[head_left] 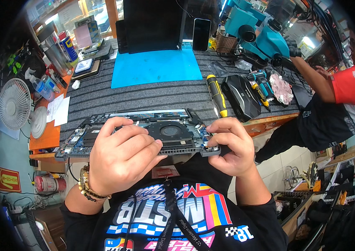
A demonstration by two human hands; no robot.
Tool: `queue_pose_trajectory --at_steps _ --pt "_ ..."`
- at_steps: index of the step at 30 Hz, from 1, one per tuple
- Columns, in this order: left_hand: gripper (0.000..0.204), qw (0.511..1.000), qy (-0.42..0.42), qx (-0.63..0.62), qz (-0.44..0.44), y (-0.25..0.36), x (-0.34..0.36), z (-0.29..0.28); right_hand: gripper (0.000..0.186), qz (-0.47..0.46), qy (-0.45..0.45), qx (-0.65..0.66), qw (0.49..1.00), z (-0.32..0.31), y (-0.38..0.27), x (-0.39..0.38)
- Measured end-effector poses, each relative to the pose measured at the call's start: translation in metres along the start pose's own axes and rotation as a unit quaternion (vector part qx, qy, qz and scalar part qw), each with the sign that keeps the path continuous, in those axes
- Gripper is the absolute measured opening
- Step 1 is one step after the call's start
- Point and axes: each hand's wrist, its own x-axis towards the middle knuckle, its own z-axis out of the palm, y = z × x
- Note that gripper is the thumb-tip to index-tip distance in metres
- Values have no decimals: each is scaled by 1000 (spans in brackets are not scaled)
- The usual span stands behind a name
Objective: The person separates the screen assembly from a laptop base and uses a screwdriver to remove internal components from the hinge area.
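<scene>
An opened laptop base [173, 130] is raised at the near edge of the bench, its circuit boards and a round black cooling fan [169, 131] exposed. My left hand [125, 154] is wrapped over its near edge left of the fan, fingers bent across the inside. At the right corner my right hand [232, 146] grips the base, thumb underneath and fingers curled near a small blue board [202, 133]. What lies under my left palm is hidden. Beyond the base, a yellow-and-black screwdriver [217, 96] rests on the grey striped mat [144, 94].
A blue mat [154, 69] lies before a dark screen [154, 25]. To the right are a black case [241, 97], a cordless driver [261, 85] and a teal microscope [265, 37], with another person [332, 100] beside them. A white fan [15, 103] stands left.
</scene>
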Motion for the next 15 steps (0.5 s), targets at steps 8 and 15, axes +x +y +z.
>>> queue_pose_trajectory --at_steps 8,15 --pt "35 1000 -3 0 -1 0 0 0 34 2 2 13 1000 -1 1 -3" --pt "35 1000 -5 -2 1 -1 -1 0 31 3 16 45 999 -2 6 -7"
